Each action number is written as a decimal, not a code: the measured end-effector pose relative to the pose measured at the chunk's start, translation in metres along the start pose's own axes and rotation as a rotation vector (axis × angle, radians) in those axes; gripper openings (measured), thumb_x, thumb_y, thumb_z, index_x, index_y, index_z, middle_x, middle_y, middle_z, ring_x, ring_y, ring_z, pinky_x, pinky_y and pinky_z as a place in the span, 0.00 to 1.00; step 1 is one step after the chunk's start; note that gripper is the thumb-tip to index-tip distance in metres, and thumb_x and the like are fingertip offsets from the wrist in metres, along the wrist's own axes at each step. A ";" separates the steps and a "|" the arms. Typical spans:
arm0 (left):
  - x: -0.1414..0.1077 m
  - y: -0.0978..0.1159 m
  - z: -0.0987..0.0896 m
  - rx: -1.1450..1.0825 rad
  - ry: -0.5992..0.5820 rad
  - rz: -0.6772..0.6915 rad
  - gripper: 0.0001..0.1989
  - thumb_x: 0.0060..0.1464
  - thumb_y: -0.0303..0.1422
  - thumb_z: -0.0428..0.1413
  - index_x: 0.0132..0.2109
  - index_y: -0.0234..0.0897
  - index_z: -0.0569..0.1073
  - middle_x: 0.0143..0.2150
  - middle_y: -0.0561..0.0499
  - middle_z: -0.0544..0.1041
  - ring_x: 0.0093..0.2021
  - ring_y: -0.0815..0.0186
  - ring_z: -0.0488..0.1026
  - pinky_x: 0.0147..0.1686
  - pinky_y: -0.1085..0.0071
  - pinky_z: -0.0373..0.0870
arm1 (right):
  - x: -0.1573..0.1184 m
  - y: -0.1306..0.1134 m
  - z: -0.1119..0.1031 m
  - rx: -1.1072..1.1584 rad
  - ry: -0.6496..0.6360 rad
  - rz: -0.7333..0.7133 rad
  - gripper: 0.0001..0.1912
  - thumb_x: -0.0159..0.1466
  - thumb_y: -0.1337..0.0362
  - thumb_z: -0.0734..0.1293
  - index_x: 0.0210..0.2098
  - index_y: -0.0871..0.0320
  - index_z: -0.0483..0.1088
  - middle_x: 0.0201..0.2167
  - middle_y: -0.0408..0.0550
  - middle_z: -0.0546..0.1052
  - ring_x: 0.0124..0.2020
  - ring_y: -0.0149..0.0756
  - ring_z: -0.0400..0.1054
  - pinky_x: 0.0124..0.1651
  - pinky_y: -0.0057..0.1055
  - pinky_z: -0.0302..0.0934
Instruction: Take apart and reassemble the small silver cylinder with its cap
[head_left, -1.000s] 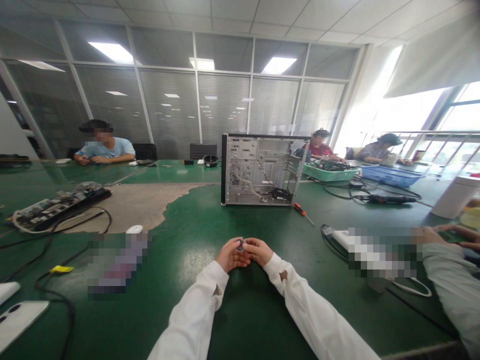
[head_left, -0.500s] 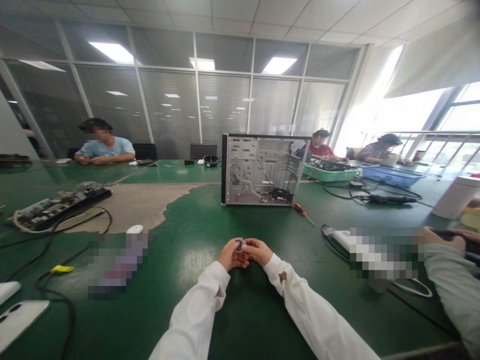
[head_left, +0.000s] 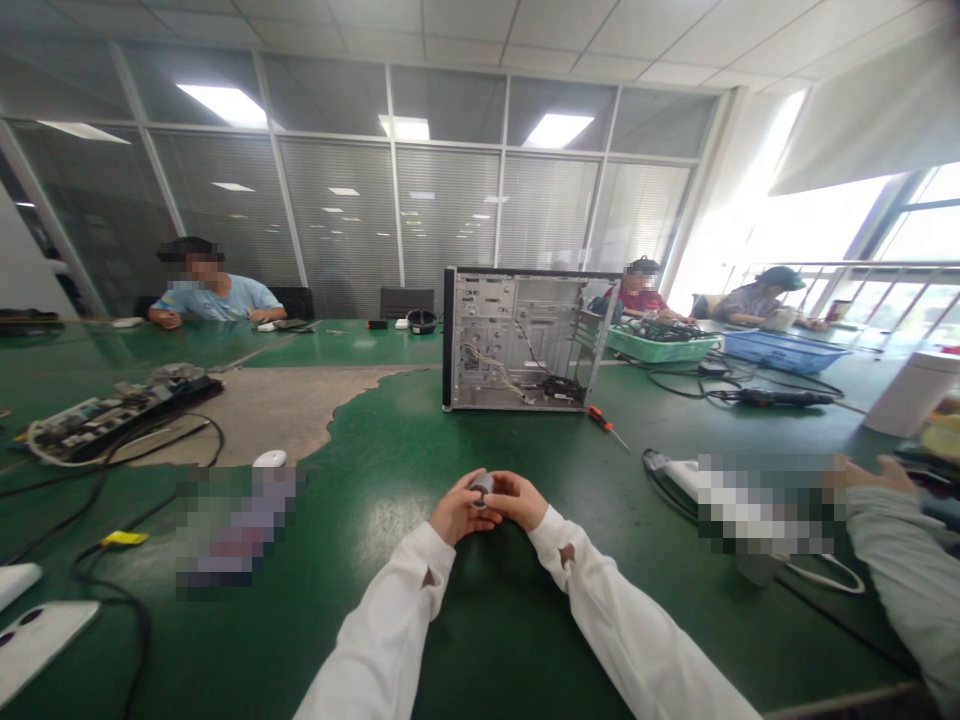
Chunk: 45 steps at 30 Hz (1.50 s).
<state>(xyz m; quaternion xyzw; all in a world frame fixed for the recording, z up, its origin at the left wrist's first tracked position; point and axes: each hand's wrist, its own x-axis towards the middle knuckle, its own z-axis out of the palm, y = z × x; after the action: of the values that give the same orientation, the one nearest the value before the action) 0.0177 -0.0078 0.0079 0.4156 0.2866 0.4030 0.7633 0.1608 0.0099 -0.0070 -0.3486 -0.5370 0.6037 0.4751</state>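
A small grey cylindrical object (head_left: pixel 482 485) is held between my two hands, above the green table (head_left: pixel 390 440). My left hand (head_left: pixel 459 510) has its fingers closed on the object's left side and underside. From the right, my right hand (head_left: pixel 517 500) grips the same object with bent fingers. Both hands touch or nearly touch around it. Behind them an open metal computer case (head_left: pixel 525 340) stands upright, with loose wires inside. An orange screwdriver (head_left: pixel 600 419) lies at the case's lower right corner.
Left: circuit parts (head_left: pixel 120 410), black cables and a white phone (head_left: pixel 45 645). Right: a white power strip (head_left: pixel 727 500), a green basket (head_left: pixel 664 347), a blue basket (head_left: pixel 784 352) and another person's hand (head_left: pixel 874 480). People sit across the table.
The grey object has turned in my hands, showing more of its side. My left hand has shifted slightly left. The neighbour's hand at right has opened, and the person at far left has spread their hands.
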 end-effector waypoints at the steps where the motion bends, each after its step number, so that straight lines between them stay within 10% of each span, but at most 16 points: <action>1: 0.000 0.001 0.000 -0.042 -0.029 -0.003 0.34 0.40 0.34 0.52 0.54 0.36 0.49 0.30 0.47 0.72 0.28 0.63 0.72 0.31 0.67 0.65 | -0.001 -0.002 -0.001 -0.031 -0.014 -0.035 0.24 0.37 0.63 0.72 0.33 0.59 0.64 0.30 0.44 0.70 0.32 0.32 0.65 0.39 0.34 0.57; 10: 0.010 -0.007 -0.010 0.016 0.188 0.226 0.37 0.34 0.30 0.60 0.53 0.33 0.55 0.35 0.45 0.72 0.32 0.62 0.71 0.36 0.64 0.66 | -0.009 -0.004 0.003 -0.195 -0.119 -0.117 0.39 0.36 0.74 0.70 0.46 0.51 0.54 0.43 0.48 0.60 0.43 0.37 0.59 0.32 0.29 0.59; 20: 0.003 0.005 -0.008 0.427 0.266 0.503 0.32 0.29 0.20 0.60 0.47 0.32 0.61 0.40 0.44 0.72 0.44 0.62 0.67 0.49 0.64 0.58 | 0.000 0.004 -0.005 -0.133 -0.070 -0.089 0.33 0.38 0.72 0.68 0.43 0.53 0.57 0.39 0.46 0.64 0.36 0.34 0.63 0.34 0.33 0.60; 45: 0.006 0.000 -0.011 0.377 0.229 0.343 0.30 0.26 0.21 0.62 0.42 0.32 0.64 0.38 0.43 0.74 0.41 0.60 0.69 0.44 0.63 0.62 | 0.003 0.009 -0.007 -0.167 0.067 -0.153 0.22 0.41 0.71 0.67 0.37 0.57 0.64 0.32 0.45 0.70 0.29 0.31 0.65 0.38 0.36 0.59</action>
<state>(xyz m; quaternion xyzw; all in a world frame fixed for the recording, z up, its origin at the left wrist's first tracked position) 0.0125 0.0016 0.0021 0.5445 0.3665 0.5104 0.5557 0.1643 0.0152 -0.0165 -0.3649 -0.5942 0.5071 0.5066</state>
